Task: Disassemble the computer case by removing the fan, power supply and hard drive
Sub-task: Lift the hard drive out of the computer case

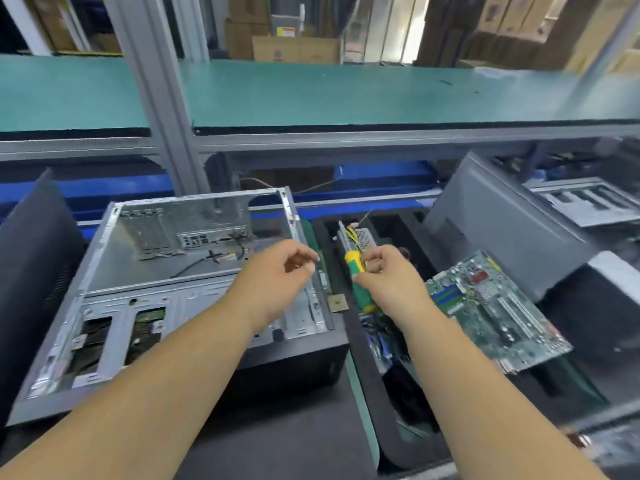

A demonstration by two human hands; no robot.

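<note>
An open computer case point(145, 271) lies on its side on the bench, its main bay bare metal with a few loose cables point(221, 254) left inside. My left hand point(280, 278) hovers over the case's right edge, fingers curled with thumb and forefinger pinched; whether something small sits between them I cannot tell. My right hand point(384, 275) grips a green and yellow screwdriver point(358, 278) over the black bin to the right of the case. A power supply with yellow wires point(360, 235) lies in that bin, behind the screwdriver.
A removed motherboard point(491, 310) rests tilted on the black bin's point(367, 375) right side. Another grey case point(512, 220) leans at the right. A black side panel point(31, 271) stands at the left. A green shelf point(311, 95) runs overhead behind.
</note>
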